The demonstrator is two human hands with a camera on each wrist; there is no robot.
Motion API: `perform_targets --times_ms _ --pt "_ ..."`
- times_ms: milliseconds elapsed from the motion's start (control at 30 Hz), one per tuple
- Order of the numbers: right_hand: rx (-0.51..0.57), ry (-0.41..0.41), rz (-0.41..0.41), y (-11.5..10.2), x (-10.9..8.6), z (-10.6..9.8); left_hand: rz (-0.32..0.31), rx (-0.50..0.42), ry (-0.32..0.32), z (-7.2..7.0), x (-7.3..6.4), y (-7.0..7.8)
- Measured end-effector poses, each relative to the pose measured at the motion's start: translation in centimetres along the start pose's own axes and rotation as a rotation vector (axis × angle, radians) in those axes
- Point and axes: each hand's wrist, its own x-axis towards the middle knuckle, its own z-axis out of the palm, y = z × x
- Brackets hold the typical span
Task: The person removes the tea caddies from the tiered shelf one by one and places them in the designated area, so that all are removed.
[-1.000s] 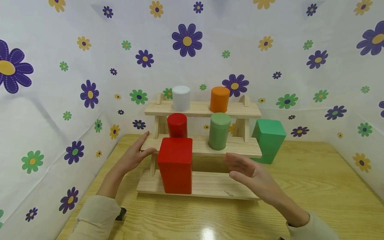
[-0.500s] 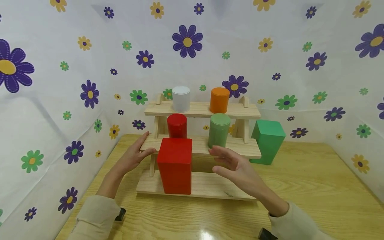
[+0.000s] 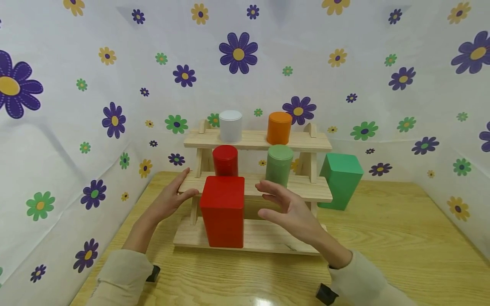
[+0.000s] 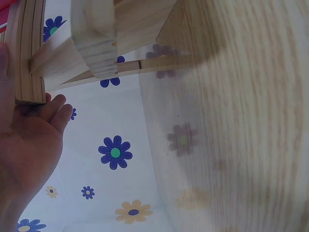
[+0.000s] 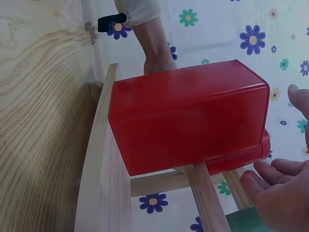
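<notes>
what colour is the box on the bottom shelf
Red; the box shows best in the right wrist view.

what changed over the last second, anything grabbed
The right hand moved left, nearer the red box; nothing was taken hold of or let go. Unchanged: the left hand at the left end of the middle shelf, the red box, green box, white can, orange can, red can and green can.

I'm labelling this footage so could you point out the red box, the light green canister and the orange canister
Red box (image 3: pixel 223 219), head view, on its front face.
Light green canister (image 3: pixel 279 167), head view, on its curved side.
Orange canister (image 3: pixel 278 130), head view, on its curved side.
</notes>
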Motion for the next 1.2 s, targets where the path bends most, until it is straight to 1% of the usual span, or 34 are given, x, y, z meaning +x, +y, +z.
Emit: perform_targets --times_ms 333,600,833,1067,1200 --pt "-0.008 -0.024 -0.029 0.3 1.2 1.1 0.001 -0.004 0.002 0.0 -0.1 0.2" --pt "-0.015 -0.031 -0.022 0.7 2.4 2.2 0.002 -0.009 0.003 0.0 -0.1 0.2" --pt "-0.006 -0.037 -0.045 1.0 2.9 2.9 -0.001 -0.013 0.004 0.1 -0.2 0.3" --pt "-0.017 -0.026 -0.01 1.2 3.2 3.4 0.0 -0.022 0.006 0.1 -0.2 0.3" --pt "-0.017 -0.021 -0.018 1.3 3.4 3.7 -0.001 -0.024 0.006 0.1 -0.2 0.3"
